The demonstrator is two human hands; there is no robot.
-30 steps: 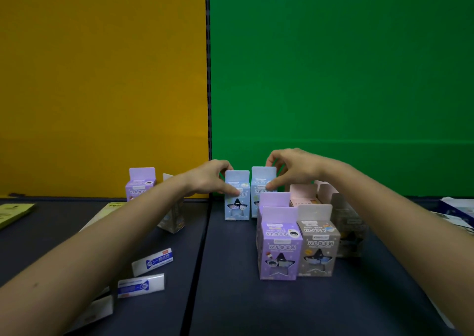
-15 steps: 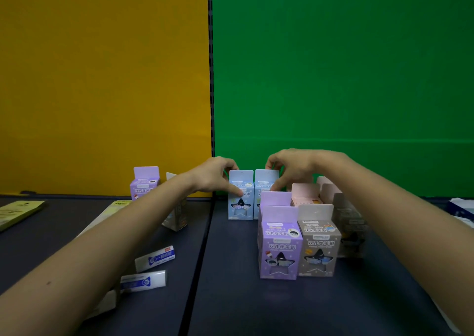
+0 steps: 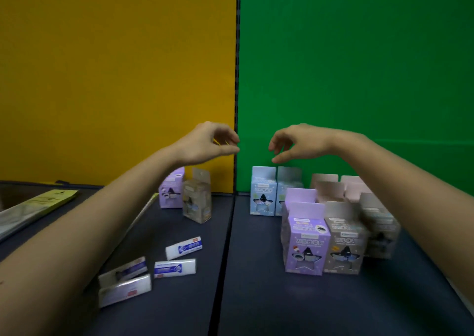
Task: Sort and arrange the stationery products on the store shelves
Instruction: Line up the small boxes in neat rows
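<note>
Two light blue boxes (image 3: pixel 263 192) stand side by side at the back of the dark shelf (image 3: pixel 256 297), against the green panel. My left hand (image 3: pixel 209 143) and my right hand (image 3: pixel 297 143) hover above them, empty, fingers loosely curled and apart. In front on the right stand a purple box (image 3: pixel 306 246), a grey box (image 3: pixel 343 248), pink boxes (image 3: pixel 331 189) and more grey boxes (image 3: pixel 379 225). On the left stand another purple box (image 3: pixel 170 190) and a clear-grey box (image 3: pixel 197 197).
Several white erasers (image 3: pixel 183 248) lie loose on the left shelf section. A yellow-green packet (image 3: pixel 48 202) lies at the far left, and a long flat packet (image 3: pixel 143 210) runs under my left forearm. Yellow and green panels form the back wall.
Both hands have let go of the two blue boxes and lifted up above them. The boxes stay standing at the back.
</note>
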